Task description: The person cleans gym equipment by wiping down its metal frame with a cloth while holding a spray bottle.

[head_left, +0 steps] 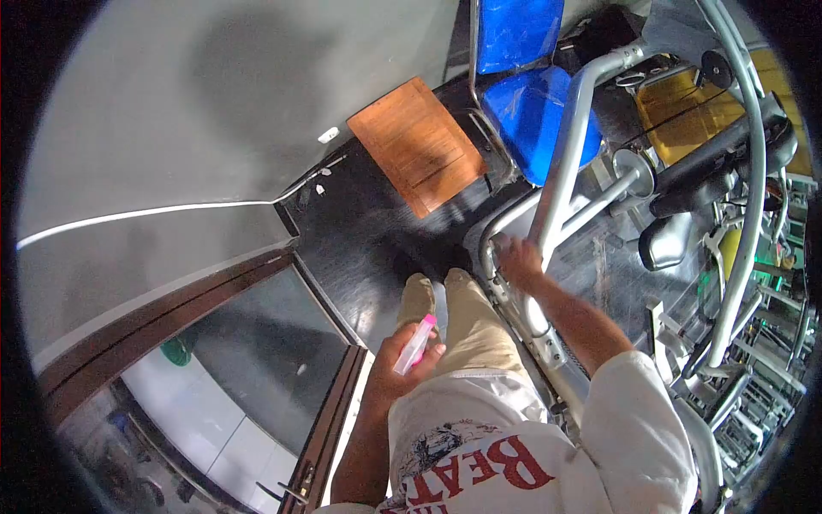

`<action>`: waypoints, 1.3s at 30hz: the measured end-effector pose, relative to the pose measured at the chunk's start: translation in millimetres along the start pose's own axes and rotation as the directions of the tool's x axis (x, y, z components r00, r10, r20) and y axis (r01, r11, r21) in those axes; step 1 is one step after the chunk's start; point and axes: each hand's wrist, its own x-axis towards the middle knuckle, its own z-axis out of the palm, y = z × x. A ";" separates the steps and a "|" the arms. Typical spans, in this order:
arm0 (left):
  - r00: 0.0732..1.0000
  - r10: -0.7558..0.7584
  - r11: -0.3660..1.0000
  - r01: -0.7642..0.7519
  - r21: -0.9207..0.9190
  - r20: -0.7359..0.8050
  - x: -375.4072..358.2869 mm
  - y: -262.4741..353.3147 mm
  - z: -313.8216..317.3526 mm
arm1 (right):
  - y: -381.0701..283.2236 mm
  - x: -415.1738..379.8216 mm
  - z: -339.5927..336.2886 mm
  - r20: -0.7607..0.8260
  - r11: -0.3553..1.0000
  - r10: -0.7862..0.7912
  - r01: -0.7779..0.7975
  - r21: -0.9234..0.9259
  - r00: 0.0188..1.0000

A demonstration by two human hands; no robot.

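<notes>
In front of my beige trousers, my left hand is closed around a small clear container with a pink end, tilted up and to the right. My right arm reaches forward over a gym machine's silver frame. Blur covers my right hand, which lies at the thick tube near its lower bend. Whether its fingers wrap the tube or only lie against it cannot be made out.
Ahead are a wooden stool and a blue chair by the grey wall. A brown-framed glass door stands at left. Black machine pads, a yellow seat and more metal frames fill the right side.
</notes>
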 end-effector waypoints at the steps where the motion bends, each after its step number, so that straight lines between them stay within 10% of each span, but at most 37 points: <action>1: 1.000 0.022 0.999 -0.022 0.031 -0.017 0.4 4.2 5.6 | -20.7 -16.4 22.7 -0.011 0.997 -0.083 0.083 -0.008 0.996; 6: 0.997 -0.068 0.996 0.066 0.053 0.029 0.4 23.7 20.3 | -56.8 -50.0 45.1 0.273 0.921 -0.375 0.390 -0.002 0.886; 12: 0.997 0.015 0.996 -0.022 0.085 0.079 15.3 12.6 32.5 | 21.9 18.9 -11.0 -0.159 0.996 0.077 -0.070 0.047 0.984; 16: 0.998 -0.021 0.996 0.015 0.086 0.065 16.0 24.6 48.0 | 107.9 49.9 -45.7 -0.441 0.959 0.273 -0.204 0.198 0.855; 21: 0.996 0.043 0.987 -0.053 0.149 0.073 17.4 40.1 61.6 | 19.6 15.1 5.4 -0.219 0.964 0.144 -0.087 0.252 0.965; 25: 0.997 -0.021 0.984 0.008 0.179 0.071 23.4 55.4 65.8 | -38.9 -49.2 55.9 -0.067 0.887 -0.440 0.421 -0.191 0.896; 28: 0.999 -0.001 0.998 0.003 0.060 -0.034 31.4 57.2 68.4 | 3.9 -27.6 48.5 -0.492 0.948 -0.305 0.307 -0.079 0.815; 29: 0.999 -0.003 0.998 0.006 0.055 -0.047 36.8 55.4 69.0 | 7.0 27.2 54.6 -0.304 0.978 0.018 0.046 0.202 0.952; 30: 0.998 -0.009 0.999 0.012 0.050 -0.059 41.1 52.1 68.0 | 37.3 42.0 43.3 -0.684 0.975 0.184 -0.220 0.035 0.706; 31: 0.997 -0.014 0.999 0.018 0.045 -0.074 45.0 49.3 67.2 | 98.0 23.6 -26.8 -0.390 0.994 0.095 -0.064 0.093 0.916; 34: 0.996 0.050 0.990 -0.039 0.135 -0.080 56.1 54.9 70.8 | 172.8 27.7 -66.8 -0.535 0.922 0.249 -0.029 0.387 0.807; 39: 1.000 0.005 0.998 -0.003 0.061 -0.027 77.8 78.2 89.7 | 104.9 -13.1 -0.2 -0.562 0.802 0.309 0.108 0.588 0.767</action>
